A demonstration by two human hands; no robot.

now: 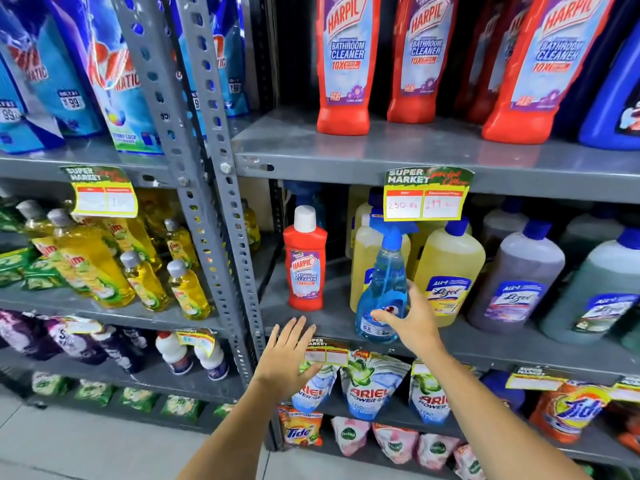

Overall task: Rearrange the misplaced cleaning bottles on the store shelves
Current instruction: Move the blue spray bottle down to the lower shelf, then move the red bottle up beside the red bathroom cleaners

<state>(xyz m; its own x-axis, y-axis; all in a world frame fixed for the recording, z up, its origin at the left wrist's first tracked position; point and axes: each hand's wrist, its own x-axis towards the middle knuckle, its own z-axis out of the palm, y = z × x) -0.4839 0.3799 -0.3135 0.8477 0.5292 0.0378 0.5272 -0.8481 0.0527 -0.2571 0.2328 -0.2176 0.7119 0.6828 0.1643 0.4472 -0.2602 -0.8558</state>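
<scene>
Cleaning bottles on grey metal store shelves: a blue spray bottle [382,292] stands at the front edge of the middle shelf [332,325], before yellow Lizol bottles [448,271]. The right hand [412,320] is spread wide, thumb and fingers touching the spray bottle's lower body. A small red Harpic bottle [305,261] stands upright to its left. The left hand [285,355], open and empty, hovers below it.
</scene>
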